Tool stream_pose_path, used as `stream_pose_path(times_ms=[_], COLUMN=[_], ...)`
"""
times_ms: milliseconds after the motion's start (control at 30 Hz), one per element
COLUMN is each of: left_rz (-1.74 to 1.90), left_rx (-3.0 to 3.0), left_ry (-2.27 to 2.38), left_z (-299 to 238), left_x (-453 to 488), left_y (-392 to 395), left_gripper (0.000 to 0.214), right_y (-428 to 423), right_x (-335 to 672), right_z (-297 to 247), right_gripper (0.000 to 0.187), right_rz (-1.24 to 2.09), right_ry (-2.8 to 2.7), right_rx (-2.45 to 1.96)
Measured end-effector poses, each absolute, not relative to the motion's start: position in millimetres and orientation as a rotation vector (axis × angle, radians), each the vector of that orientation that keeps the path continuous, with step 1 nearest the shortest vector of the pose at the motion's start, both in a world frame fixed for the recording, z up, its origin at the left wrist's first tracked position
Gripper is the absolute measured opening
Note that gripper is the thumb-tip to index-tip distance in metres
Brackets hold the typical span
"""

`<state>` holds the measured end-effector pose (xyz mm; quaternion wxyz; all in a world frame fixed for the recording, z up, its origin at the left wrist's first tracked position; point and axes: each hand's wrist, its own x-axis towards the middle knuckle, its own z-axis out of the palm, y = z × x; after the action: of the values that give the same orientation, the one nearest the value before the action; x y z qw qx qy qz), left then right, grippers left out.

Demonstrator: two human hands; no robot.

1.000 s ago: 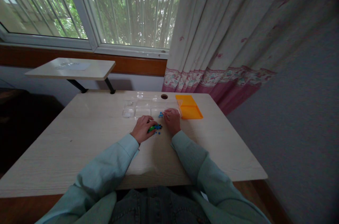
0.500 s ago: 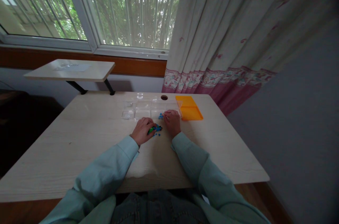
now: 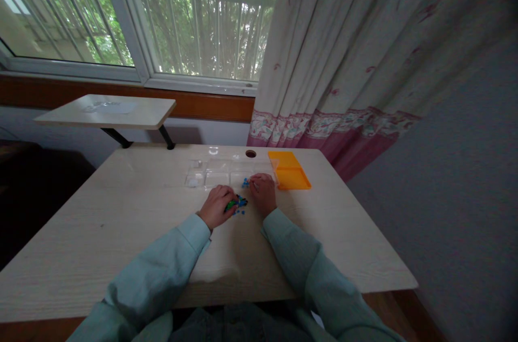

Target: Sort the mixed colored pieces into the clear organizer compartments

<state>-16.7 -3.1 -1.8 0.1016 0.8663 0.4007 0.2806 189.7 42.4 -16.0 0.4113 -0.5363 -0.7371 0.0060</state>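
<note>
Pale table (image 3: 137, 261) bears a clear compartment tray (image 3: 217, 178), patterned curtain (image 3: 324, 61) beyond it, orange tray (image 3: 292, 178) at its right end. Left hand (image 3: 217, 206), before the clear tray, curls against small blue, green and black pieces (image 3: 242, 201); right hand (image 3: 263, 193), fingers bent, sits at that tray's near row beside tiny blue pieces (image 3: 245, 183); neither grasp can be confirmed.
</note>
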Motion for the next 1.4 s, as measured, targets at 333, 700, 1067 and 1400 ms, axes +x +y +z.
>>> stream_pose_path(times_ms=[333,700,1067,1400], left_rz=[0.85,0.954,1.108,1.158], left_rx=[2.516,2.451,2.143,2.007], left_ry=[1.199,1.173,1.32,1.317], left_z=[-2,-2,-12,-6], left_x=[-18,-19,-22,-22], left_y=[-3,-1,3,0], left_gripper=[0.015,0.016,0.019,0.047], right_y=[41,43,34,29], right_x=[188,190,180,175], right_z=[-15,-17,-12,-9], right_gripper=[0.017,0.017,0.011,0.014], right_rz=[0.01,-0.014,0.048,0.16], right_ry=[-1.853,-1.867,-1.927,-2.025], right_rx=[-1.343,-1.29,-1.059,-0.87])
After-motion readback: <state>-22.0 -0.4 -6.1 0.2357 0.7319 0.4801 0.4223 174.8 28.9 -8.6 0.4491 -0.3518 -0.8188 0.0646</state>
